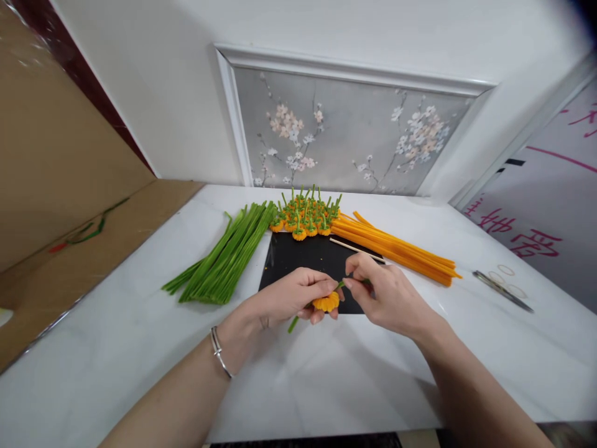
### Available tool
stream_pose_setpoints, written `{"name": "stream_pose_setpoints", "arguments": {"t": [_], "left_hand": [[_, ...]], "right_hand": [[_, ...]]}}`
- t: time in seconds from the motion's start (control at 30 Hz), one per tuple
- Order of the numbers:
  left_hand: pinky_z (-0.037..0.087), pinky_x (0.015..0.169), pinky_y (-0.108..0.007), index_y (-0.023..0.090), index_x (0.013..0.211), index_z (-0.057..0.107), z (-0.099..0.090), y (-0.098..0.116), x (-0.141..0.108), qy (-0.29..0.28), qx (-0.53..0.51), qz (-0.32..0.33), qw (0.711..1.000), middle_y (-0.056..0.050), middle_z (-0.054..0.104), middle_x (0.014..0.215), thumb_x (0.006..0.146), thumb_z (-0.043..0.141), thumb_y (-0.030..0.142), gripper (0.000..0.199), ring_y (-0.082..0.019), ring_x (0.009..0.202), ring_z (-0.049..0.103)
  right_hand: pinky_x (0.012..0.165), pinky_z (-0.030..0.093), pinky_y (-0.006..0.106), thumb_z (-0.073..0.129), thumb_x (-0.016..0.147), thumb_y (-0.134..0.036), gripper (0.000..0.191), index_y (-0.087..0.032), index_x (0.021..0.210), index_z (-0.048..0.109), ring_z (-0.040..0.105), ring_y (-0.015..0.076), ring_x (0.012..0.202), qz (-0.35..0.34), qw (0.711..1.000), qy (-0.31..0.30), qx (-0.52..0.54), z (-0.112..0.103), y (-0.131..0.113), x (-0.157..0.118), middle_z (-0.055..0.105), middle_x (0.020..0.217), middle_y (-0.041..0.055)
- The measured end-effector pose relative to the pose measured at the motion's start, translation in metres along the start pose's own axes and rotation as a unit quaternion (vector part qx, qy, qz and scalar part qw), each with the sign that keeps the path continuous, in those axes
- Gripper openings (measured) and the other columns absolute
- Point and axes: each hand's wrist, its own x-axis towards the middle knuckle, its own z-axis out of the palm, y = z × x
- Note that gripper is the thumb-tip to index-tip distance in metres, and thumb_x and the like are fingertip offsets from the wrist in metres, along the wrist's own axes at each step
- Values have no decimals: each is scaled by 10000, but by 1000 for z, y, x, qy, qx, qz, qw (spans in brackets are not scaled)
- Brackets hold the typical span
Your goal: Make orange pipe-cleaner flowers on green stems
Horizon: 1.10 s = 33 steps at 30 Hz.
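Note:
Between the fingers of my left hand [303, 292] is a small orange pipe-cleaner pumpkin [326, 302], its ribbed side facing me. A green pipe cleaner [293, 324] runs past it, one end sticking out below my left hand. My right hand [382, 289] pinches the other part of this green stem, just right of the pumpkin. Both hands are over the front of a black mat [298, 255]. Behind them stands a cluster of finished-looking orange pumpkins [299, 234] with green upright stems.
Green pipe cleaners [228, 255] lie bundled at the left, orange ones [396, 246] at the right. A thin wooden stick [357, 249] rests at the mat's back edge. Tweezers [501, 290] and several elastic bands [506, 270] are at the far right. A wall closes off the back.

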Motion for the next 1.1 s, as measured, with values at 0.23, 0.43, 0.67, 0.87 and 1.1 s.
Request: {"name": "stream_pose_setpoints", "arguments": {"t": [0.23, 0.43, 0.67, 0.87, 1.1], "left_hand": [[213, 396, -174, 129, 842, 621, -2, 1, -2, 10, 20, 6, 1000, -23, 634, 668, 859, 554, 452, 330, -52, 454, 475], [244, 407, -170, 132, 951, 649, -6, 2, -6, 14, 30, 7, 999, -9, 613, 670, 857, 577, 432, 322, -59, 484, 493], [254, 399, -162, 180, 1055, 538, -7, 4, -7, 40, 29, 21, 999, 7, 639, 681, 869, 577, 405, 294, -48, 444, 478], [280, 406, -151, 200, 999, 473, -3, -1, -4, 47, 31, 34, 998, 35, 598, 670, 871, 562, 463, 305, -53, 450, 514], [327, 411, -153, 184, 957, 486, -3, 3, -6, 87, 58, 62, 993, 18, 620, 640, 899, 496, 497, 319, -60, 457, 518]], "right_hand": [[484, 284, 236, 456, 859, -174, 54, -220, 880, 438, 400, 102, 444, 9, 1000, 2, 23, -5, 1, 0, 476, 567, -64], [491, 309, 230, 473, 858, -185, 43, -218, 875, 452, 410, 96, 461, 25, 999, 27, 28, -9, 9, -2, 450, 573, -70], [501, 346, 225, 473, 889, -205, 82, -208, 941, 536, 446, 99, 497, 16, 998, -1, 63, -14, 14, -1, 514, 601, -53], [628, 463, 225, 624, 848, -253, 194, -231, 1039, 605, 603, 124, 705, 1, 981, -88, 171, 2, -4, 4, 670, 926, 12], [728, 474, 239, 572, 873, -150, 144, -221, 990, 620, 630, 140, 805, -5, 979, -71, 190, 7, -7, 4, 688, 918, 11]]}}
